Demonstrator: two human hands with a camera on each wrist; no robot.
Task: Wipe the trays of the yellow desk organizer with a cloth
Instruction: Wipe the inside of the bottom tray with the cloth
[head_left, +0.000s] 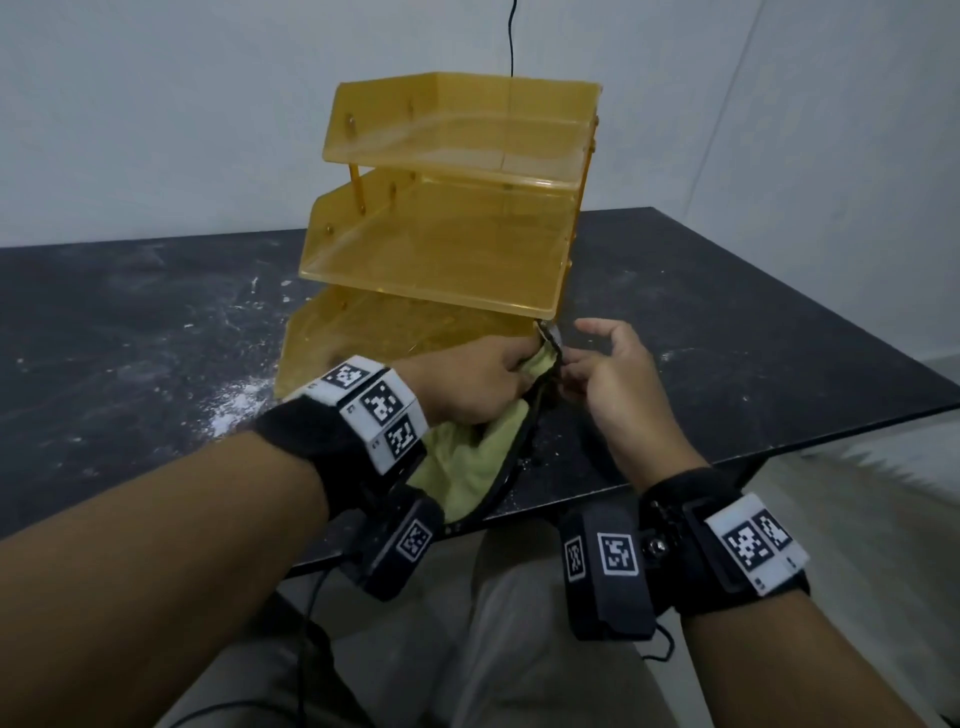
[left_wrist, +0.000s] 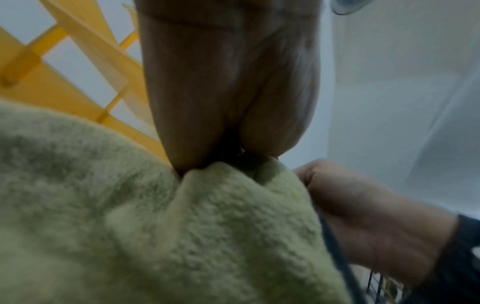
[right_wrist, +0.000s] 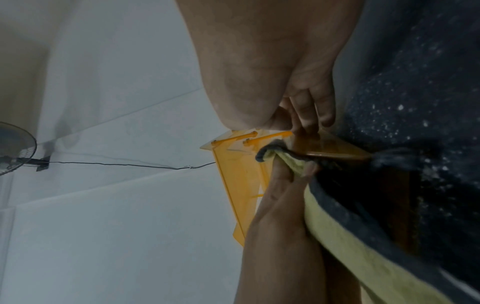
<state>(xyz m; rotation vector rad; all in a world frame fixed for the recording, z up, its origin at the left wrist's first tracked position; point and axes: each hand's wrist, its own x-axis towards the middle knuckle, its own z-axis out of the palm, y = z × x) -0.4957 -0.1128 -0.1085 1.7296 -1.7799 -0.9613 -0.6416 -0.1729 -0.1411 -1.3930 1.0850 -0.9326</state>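
The yellow translucent desk organizer (head_left: 447, 244) stands on the dark table with three stacked trays. Its bottom tray (head_left: 363, 332) lies just beyond my hands. My left hand (head_left: 519, 366) grips a yellow-green cloth (head_left: 462, 467) with a dark edge, by the bottom tray's front right corner. In the left wrist view, the fingers (left_wrist: 207, 102) pinch a fold of the cloth (left_wrist: 155, 226). My right hand (head_left: 576, 358) is close beside it, fingers curled at the cloth's dark edge and thumb raised. The right wrist view shows the cloth (right_wrist: 350, 246) hanging below the organizer (right_wrist: 241, 185).
White dust (head_left: 234, 405) is scattered on the black table (head_left: 779, 338), thickest left of the organizer. The table's front edge (head_left: 571, 499) runs under my wrists. A thin cable (head_left: 511, 36) hangs on the wall behind. A fan (right_wrist: 13, 148) is mounted on the wall.
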